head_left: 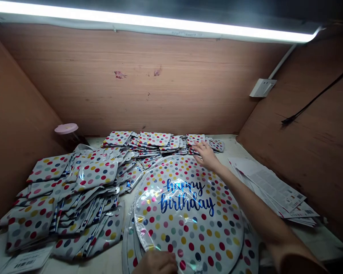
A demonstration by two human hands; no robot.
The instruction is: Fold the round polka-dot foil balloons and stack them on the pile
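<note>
A round flat foil balloon (188, 228) lies in front of me, white with coloured dots and "happy birthday" in blue letters. More flat balloons show beneath it at its lower edges. My left hand (157, 262) is at the balloon's near edge, its fingers curled onto the foil and partly cut off by the frame. My right hand (207, 155) reaches across to the far side, fingers stretched out over a stack of folded dotted balloons (195, 139). Whether its fingertips touch that stack cannot be made out.
Folded dotted balloons (97, 175) are heaped on the left, with further stacks (154, 139) along the back wall. Printed sheets (274, 190) lie at right, a barcode card (27, 262) at near left. A pink-lidded jar (67, 129) stands back left. Wooden panels enclose the table.
</note>
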